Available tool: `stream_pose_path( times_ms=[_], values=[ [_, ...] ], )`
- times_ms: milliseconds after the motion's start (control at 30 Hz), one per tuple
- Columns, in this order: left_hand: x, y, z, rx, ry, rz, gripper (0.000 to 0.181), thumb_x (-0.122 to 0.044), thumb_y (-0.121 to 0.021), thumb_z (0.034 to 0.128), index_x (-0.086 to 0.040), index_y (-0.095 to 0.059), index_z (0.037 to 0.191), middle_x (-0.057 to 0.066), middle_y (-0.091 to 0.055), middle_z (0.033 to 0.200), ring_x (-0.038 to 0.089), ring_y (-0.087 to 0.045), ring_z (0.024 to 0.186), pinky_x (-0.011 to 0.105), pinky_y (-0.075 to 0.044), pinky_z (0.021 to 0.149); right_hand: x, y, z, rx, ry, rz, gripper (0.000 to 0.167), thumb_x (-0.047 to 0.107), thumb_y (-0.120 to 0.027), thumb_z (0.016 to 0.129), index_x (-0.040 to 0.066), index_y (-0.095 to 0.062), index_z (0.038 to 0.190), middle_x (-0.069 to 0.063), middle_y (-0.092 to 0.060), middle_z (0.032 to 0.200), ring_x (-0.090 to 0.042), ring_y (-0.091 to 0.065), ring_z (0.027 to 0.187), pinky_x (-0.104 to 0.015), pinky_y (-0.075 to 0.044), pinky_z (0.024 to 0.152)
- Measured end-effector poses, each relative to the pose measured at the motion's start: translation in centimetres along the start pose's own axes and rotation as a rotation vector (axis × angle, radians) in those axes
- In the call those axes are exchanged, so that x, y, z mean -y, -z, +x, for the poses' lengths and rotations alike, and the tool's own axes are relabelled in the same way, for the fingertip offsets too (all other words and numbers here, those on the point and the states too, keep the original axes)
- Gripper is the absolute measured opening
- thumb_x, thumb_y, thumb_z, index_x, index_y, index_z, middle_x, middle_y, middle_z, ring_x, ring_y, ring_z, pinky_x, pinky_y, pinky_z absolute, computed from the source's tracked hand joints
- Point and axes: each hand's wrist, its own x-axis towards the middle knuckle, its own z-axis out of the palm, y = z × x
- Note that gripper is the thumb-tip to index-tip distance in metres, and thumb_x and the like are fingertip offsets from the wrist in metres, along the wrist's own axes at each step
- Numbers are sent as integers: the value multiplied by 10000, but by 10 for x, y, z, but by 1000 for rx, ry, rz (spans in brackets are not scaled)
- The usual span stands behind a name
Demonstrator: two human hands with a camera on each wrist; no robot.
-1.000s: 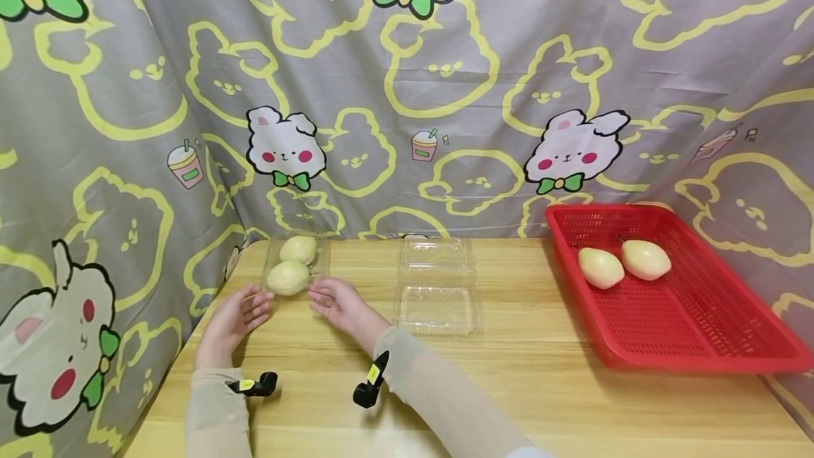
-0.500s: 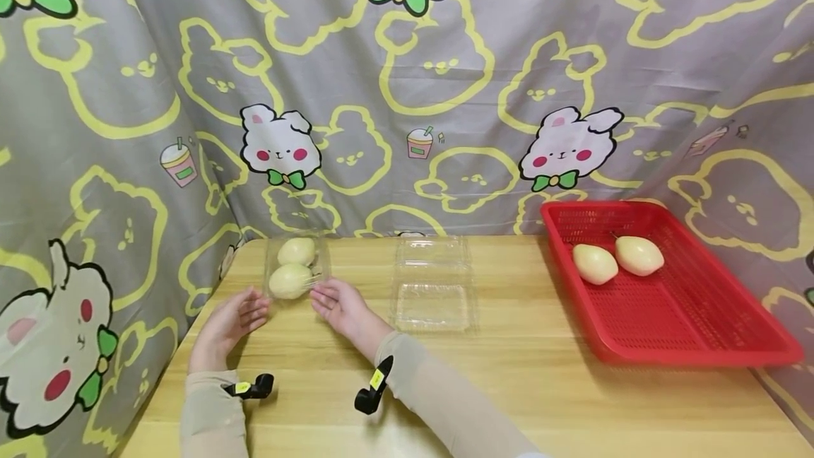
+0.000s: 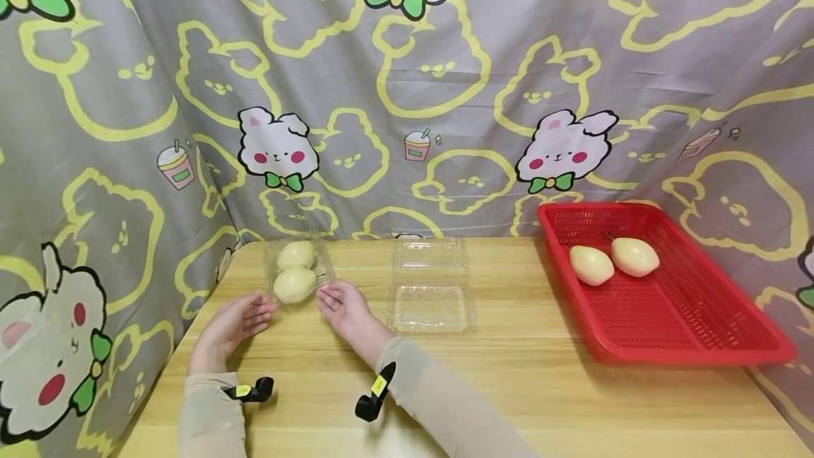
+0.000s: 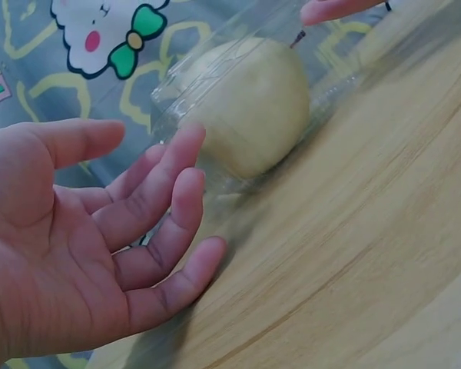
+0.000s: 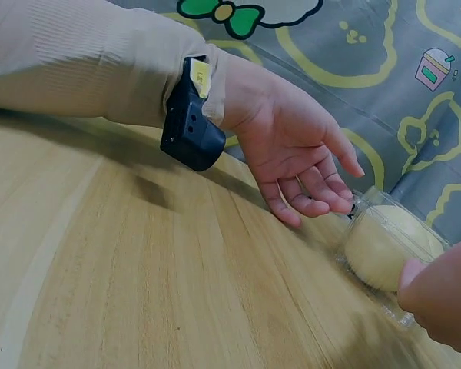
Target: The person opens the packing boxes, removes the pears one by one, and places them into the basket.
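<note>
1. Left edge and background: a grey curtain (image 3: 350, 83) printed with yellow outlines and white rabbits fills the upper frame.
2. Lower left: the person's left hand (image 3: 234, 324) is open, palm inward, fingers loosely bent and spread in the left wrist view, gripping nothing. Its fingertips are just beside the filled box; contact cannot be told.
3. Left of centre: the filled box (image 3: 323, 260), clear plastic, stands on the tabletop (image 3: 509, 387) between the hands. Inside, the rear pear (image 3: 295, 256) lies behind the front pear (image 3: 295, 285), whose stem points right.
4. Just right of the box: the right hand (image 3: 348, 311) is relaxed, fingers slightly curved, thumb apart, its fingertips at the box's near right corner. Whether they touch cannot be told.
5. Centre: a second clear box (image 3: 432, 306) lies opened flat, well apart from the pears.
6. Right: a red basket (image 3: 687, 316) holds two more pale pears (image 3: 591, 265) in its far left part.
</note>
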Motion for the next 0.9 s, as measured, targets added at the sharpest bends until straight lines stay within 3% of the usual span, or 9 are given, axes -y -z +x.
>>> stream_pose_path(
  times_ms=[100,367,600,900],
  values=[
    [-2,-2,0,-18,13,-4,285,-381,-442,1035,-127,-530,1130,-129,-700,923,49,-656,898,259,-559,853,0,0,0,-2,-2,8,271,49,-510,898,-96,-519,1127,-252,-537,1249,-383,-483,1299,-455,-400,1131],
    [-7,-3,4,-52,13,-33,228,-374,-460,1029,-176,-530,1118,-143,-682,898,26,-648,847,255,-563,831,-3,0,3,9,-4,23,415,65,-482,924,-149,-438,1277,-290,-478,1332,-398,-439,1340,-452,-381,1148],
    [-12,4,13,-31,21,-15,235,-362,-454,1033,-190,-544,1165,-143,-653,900,25,-638,854,262,-556,850,-6,-2,4,29,-5,29,512,26,-451,903,-128,-345,1380,-326,-419,1384,-415,-418,1355,-454,-352,1167],
    [-27,13,27,-20,61,15,351,-335,-451,1036,-119,-482,1310,-154,-670,917,19,-636,864,279,-549,847,-12,-4,1,45,-37,34,471,23,-473,896,-187,-392,1309,-344,-418,1395,-427,-431,1344,-456,-347,1171]
  ],
)
